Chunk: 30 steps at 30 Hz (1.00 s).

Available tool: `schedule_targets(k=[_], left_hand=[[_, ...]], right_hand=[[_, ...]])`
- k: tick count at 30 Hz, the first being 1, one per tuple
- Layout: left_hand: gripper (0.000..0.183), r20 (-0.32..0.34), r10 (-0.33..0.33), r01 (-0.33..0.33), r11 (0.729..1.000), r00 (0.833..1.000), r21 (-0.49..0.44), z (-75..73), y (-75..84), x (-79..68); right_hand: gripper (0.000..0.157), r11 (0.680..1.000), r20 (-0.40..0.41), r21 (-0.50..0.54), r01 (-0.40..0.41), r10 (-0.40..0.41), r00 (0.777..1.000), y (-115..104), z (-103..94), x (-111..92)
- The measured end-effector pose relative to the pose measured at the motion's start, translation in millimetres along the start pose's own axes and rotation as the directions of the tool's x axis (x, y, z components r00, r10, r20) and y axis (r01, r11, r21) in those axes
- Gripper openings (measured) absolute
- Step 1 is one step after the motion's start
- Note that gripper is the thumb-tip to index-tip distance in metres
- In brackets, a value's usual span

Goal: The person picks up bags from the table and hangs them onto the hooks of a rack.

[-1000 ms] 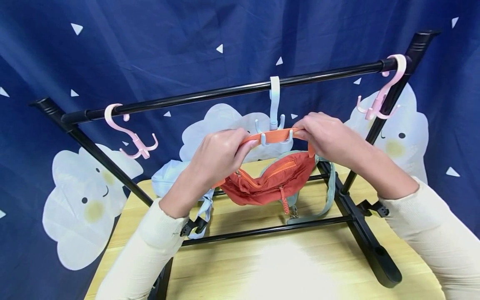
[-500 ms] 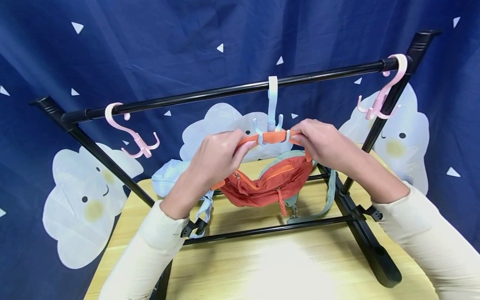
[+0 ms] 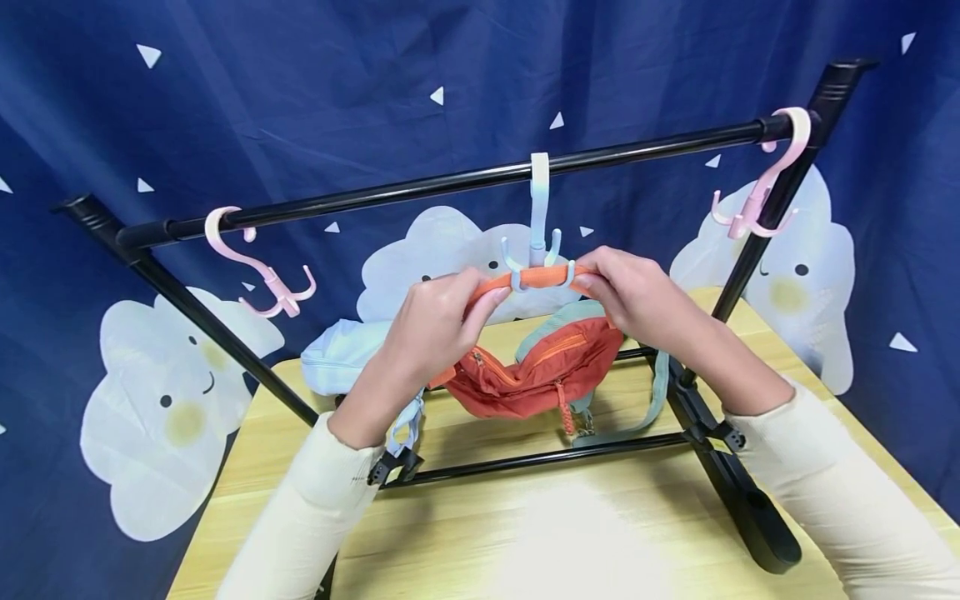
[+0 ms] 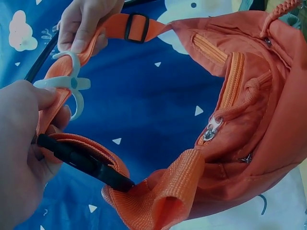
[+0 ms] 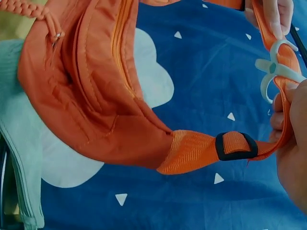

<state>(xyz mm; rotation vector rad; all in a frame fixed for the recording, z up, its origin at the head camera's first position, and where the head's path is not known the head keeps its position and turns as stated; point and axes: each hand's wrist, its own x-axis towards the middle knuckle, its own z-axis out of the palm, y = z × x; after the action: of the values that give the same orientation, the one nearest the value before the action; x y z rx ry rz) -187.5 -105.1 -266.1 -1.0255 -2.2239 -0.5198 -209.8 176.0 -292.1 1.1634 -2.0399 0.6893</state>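
Observation:
A red-orange waist bag (image 3: 525, 375) hangs by its orange strap (image 3: 544, 277) beneath a black rail. My left hand (image 3: 438, 321) pinches the strap on one side of a light blue hook (image 3: 538, 208), and my right hand (image 3: 630, 287) pinches it on the other. Between them the strap lies across two front prongs of that hook. In the left wrist view, a black buckle (image 4: 86, 163) sits on the strap below the left hand. A black slider (image 5: 236, 146) shows on the strap near the right hand in the right wrist view.
Pink hooks hang at the left (image 3: 262, 271) and right (image 3: 765, 183) of the black rail (image 3: 375, 197). Behind the waist bag, a light blue bag (image 3: 337, 358) and a green bag (image 3: 656, 392) lie on the wooden table (image 3: 450, 533). A lower black bar (image 3: 525, 461) crosses the stand.
Both hands have lowered slightly with the strap, which now sits down in the hook's front prongs. The right hand has moved a little left and down.

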Motion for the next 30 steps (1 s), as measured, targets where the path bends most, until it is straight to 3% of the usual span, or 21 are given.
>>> schedule_targets(k=[4, 9, 13, 18, 23, 30], left_hand=[[0.017, 0.008, -0.044, 0.044, 0.998, 0.999, -0.037, 1.8, 1.2, -2.1], [0.019, 0.014, -0.114, 0.114, 0.986, 0.993, -0.121, 4.5, 2.0, -4.6], [0.021, 0.017, -0.154, 0.155, 0.976, 0.988, -0.156, 6.1, 1.9, -6.0], [0.02, 0.019, -0.194, 0.194, 0.962, 0.981, -0.191, 6.6, 3.8, -8.4], [0.02, 0.016, -0.255, 0.25, 0.932, 0.967, -0.264, 7.5, 7.3, -11.7], [0.017, -0.025, -0.28, 0.255, 0.904, 0.96, -0.343, 12.0, 8.0, -16.7]], right_hand=[[0.025, 1.0, -0.029, 0.005, -0.013, 0.013, 0.999, -1.9, 5.4, -1.3], [0.006, 0.998, -0.038, 0.015, -0.065, 0.066, 0.997, -4.8, 9.9, -2.0], [0.015, 0.993, -0.049, 0.027, -0.113, 0.115, 0.992, -7.8, 13.2, -2.0], [0.013, 0.991, -0.068, 0.04, -0.129, 0.132, 0.989, -10.9, 16.5, -3.0], [0.011, 0.99, -0.084, 0.058, -0.131, 0.135, 0.987, -12.4, 19.6, -4.0], [0.008, 0.987, -0.102, 0.076, -0.141, 0.149, 0.984, -12.2, 21.7, -5.3]])
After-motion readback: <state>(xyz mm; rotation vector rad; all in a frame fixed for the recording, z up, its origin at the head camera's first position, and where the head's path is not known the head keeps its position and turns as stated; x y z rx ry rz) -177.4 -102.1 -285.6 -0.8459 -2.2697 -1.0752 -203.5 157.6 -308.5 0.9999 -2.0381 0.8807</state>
